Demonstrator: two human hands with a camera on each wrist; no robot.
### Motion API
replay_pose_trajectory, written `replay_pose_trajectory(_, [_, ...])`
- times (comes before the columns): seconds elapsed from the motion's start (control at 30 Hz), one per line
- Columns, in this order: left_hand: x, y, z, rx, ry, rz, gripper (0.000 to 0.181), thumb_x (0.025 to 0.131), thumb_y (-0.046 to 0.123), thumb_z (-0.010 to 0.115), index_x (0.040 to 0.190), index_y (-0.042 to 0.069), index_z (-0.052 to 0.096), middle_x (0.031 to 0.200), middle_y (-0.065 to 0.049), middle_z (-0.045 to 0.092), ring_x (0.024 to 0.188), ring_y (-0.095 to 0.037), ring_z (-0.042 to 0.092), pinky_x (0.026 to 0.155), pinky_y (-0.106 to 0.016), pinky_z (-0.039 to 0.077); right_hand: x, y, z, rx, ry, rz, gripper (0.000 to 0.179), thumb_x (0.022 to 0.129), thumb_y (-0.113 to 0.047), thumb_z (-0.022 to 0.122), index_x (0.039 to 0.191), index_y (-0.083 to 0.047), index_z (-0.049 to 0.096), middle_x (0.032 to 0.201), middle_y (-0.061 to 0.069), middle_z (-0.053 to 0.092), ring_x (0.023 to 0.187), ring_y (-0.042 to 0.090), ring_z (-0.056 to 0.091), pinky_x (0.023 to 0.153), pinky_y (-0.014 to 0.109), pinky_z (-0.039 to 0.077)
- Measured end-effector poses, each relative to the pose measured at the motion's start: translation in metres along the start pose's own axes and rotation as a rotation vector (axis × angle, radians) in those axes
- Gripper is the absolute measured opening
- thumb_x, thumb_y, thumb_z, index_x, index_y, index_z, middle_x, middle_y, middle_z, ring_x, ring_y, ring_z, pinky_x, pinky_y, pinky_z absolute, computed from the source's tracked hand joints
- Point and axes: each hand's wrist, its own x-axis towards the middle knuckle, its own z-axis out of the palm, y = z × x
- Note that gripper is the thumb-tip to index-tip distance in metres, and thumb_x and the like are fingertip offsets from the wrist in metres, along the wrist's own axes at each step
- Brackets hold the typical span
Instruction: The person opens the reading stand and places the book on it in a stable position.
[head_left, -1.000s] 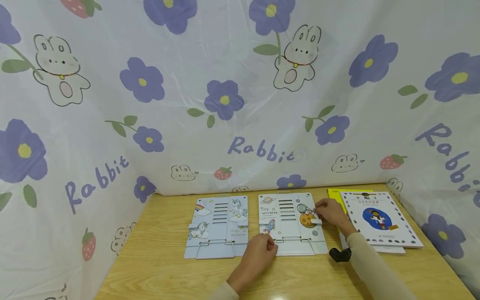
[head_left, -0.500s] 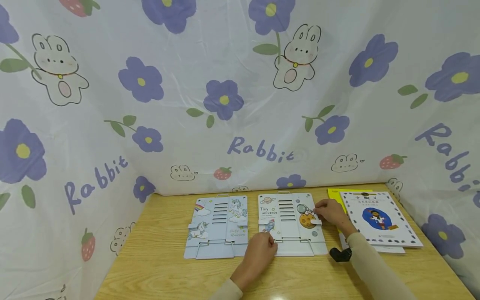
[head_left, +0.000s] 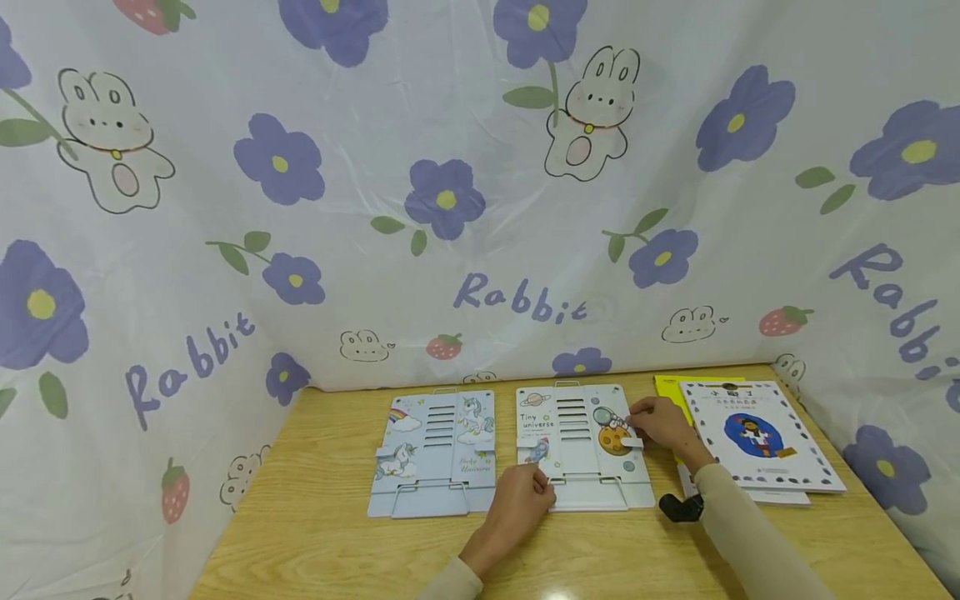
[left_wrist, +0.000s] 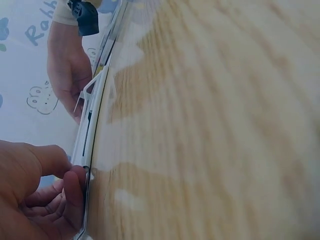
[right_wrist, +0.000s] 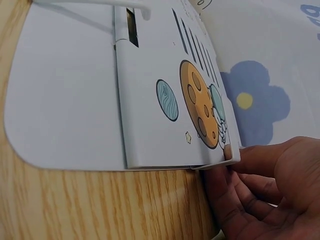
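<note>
In the head view, a white book stand [head_left: 577,454] with a planet, rocket and astronaut print lies at the middle right of the table. My left hand [head_left: 517,504] pinches its lower left corner between thumb and forefinger, as the left wrist view shows up close. At the opposite side, my right hand [head_left: 663,425] grips the right edge near the astronaut, thumb at the edge and fingers [right_wrist: 250,200] tucked around it. Wire page holders cross the stand's bottom ledge. A second, pale blue book stand [head_left: 438,458] with unicorns lies just left of my left hand.
On the right, a white picture book [head_left: 817,450] with a blue oval on its cover overlaps a yellow book [head_left: 666,387]. A black device [head_left: 681,508] sits at my right wrist. A flower and rabbit print curtain [head_left: 360,275] hangs behind the wooden table [head_left: 300,533].
</note>
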Motion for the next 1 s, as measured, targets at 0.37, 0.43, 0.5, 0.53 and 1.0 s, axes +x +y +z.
replay_pose_trajectory(0.37, [0.003,-0.018,0.006,-0.051,0.003,0.019,0.006,0.079,0.002,0.072,0.078,0.007,0.071,0.069,0.006,0.068,0.062,0.001,0.059,0.056,-0.018,0.052,0.001,0.0,-0.001,0.01,-0.008,0.017,0.032,0.102,-0.015,0.068,0.123,0.01,0.067,0.103,0.021,0.075,0.084,0.02,0.071,0.075,0.033,0.061])
replay_pose_trajectory(0.43, [0.005,-0.027,0.012,-0.048,0.002,0.012,0.008,0.077,0.003,0.072,0.077,0.011,0.069,0.068,0.011,0.065,0.062,0.003,0.058,0.057,-0.017,0.051,0.001,-0.001,-0.001,0.016,-0.008,0.02,0.032,0.102,-0.015,0.068,0.123,0.009,0.067,0.104,0.02,0.075,0.084,0.019,0.071,0.075,0.033,0.061])
replay_pose_trajectory(0.5, [0.007,-0.03,0.013,-0.062,-0.01,-0.02,0.011,0.077,0.005,0.073,0.076,0.014,0.068,0.067,0.015,0.063,0.062,0.004,0.058,0.058,-0.016,0.051,0.001,-0.001,0.0,0.02,-0.007,0.022,0.031,0.102,-0.015,0.068,0.122,0.01,0.067,0.104,0.02,0.075,0.084,0.019,0.071,0.075,0.033,0.061])
replay_pose_trajectory(0.53, [0.008,-0.031,0.014,-0.063,-0.014,-0.031,0.012,0.077,0.005,0.073,0.076,0.016,0.068,0.067,0.016,0.062,0.062,0.005,0.057,0.058,-0.015,0.05,0.0,-0.001,0.0,0.022,-0.005,0.021,0.031,0.102,-0.014,0.068,0.122,0.01,0.067,0.104,0.021,0.075,0.084,0.019,0.07,0.075,0.033,0.061])
replay_pose_trajectory(1.0, [0.001,-0.005,-0.013,-0.169,-0.168,-0.085,0.013,0.082,0.0,0.078,0.09,0.005,0.069,0.079,0.004,0.066,0.069,0.001,0.059,0.064,-0.015,0.053,0.002,0.001,0.0,0.03,-0.006,0.029,0.032,0.102,-0.013,0.068,0.123,0.01,0.066,0.104,0.021,0.074,0.083,0.019,0.07,0.073,0.032,0.06])
